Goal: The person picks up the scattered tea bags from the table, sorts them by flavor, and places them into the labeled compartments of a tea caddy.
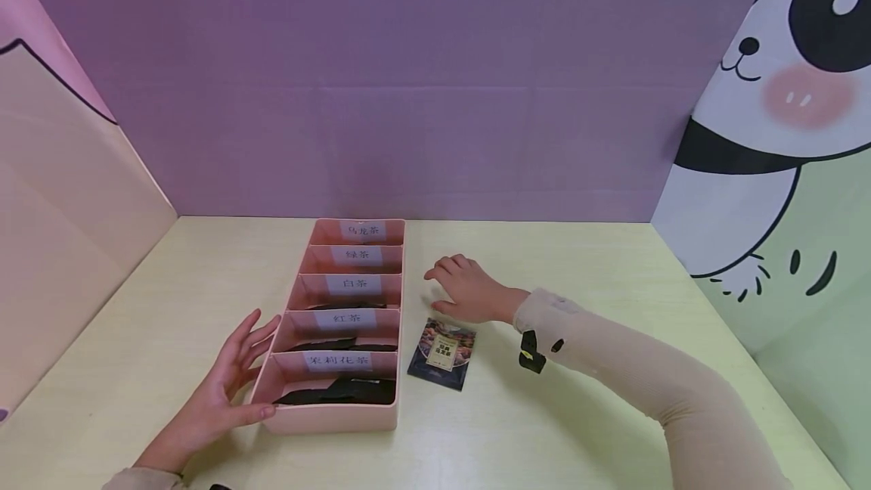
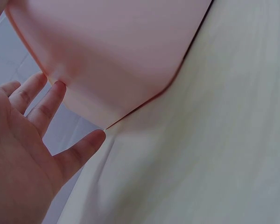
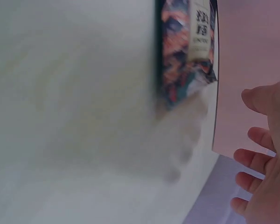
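Note:
A long pink box [image 1: 330, 420] with several labelled compartments stands on the table. Dark packets [image 1: 340, 392] lie in the three nearer compartments; the two farthest show none. At the box's left side, my left hand [image 1: 216, 388] touches it, thumb at the near corner and fingers spread along the side. The left wrist view shows these fingertips against the pink wall. A dark tea bag sachet [image 1: 442, 354] with a pale label lies flat on the table, right of the box. Just beyond the sachet hovers my right hand [image 1: 471, 289], fingers loosely bent and holding nothing.
The pale wooden table [image 1: 578, 429] runs back to a purple wall [image 1: 422, 82]. A pink and cream panel [image 1: 61, 195] borders the left side. On the right stands a panel with a panda drawing [image 1: 769, 112].

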Available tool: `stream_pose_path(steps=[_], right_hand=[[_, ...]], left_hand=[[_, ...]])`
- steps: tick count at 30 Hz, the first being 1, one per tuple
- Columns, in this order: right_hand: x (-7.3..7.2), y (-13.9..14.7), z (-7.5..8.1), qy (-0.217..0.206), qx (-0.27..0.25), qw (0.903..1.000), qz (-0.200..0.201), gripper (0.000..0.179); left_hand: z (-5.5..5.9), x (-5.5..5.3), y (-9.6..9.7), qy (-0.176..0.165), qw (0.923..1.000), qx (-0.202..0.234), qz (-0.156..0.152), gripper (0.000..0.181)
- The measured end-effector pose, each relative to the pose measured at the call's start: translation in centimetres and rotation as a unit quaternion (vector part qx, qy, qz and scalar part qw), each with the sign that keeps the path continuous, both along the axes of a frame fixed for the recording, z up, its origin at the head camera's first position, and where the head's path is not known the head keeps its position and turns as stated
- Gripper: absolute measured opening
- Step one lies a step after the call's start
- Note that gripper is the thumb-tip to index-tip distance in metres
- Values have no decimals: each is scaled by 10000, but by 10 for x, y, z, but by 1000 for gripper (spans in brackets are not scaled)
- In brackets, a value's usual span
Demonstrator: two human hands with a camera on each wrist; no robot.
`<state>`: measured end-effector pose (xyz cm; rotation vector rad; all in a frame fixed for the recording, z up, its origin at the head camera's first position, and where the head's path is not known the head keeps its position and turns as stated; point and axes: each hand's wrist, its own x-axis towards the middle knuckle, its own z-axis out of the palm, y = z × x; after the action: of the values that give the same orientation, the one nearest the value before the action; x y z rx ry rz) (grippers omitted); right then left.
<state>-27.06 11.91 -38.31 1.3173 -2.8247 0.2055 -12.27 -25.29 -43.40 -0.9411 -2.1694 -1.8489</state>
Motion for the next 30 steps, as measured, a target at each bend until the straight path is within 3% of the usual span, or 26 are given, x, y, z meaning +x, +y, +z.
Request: stream_pose_path(steps=[11,21,25,30], right_hand=[[18,18,-15,-1310,-172,9897,-555,38],[28,24,-19,-1638,95,9842,-667,53],[26,25,-18,-1738,-32,9827,-638,48],[22,24,-17,-2227,-426,9718,-651,44]], left_hand=[[0,1,-1,41,10000,26,-35,119],[0,1,-1,54,9999,61,-74,119],[1,0,0,91,9999,75,-98,119],[1,0,0,17,10000,28,-34,119]])
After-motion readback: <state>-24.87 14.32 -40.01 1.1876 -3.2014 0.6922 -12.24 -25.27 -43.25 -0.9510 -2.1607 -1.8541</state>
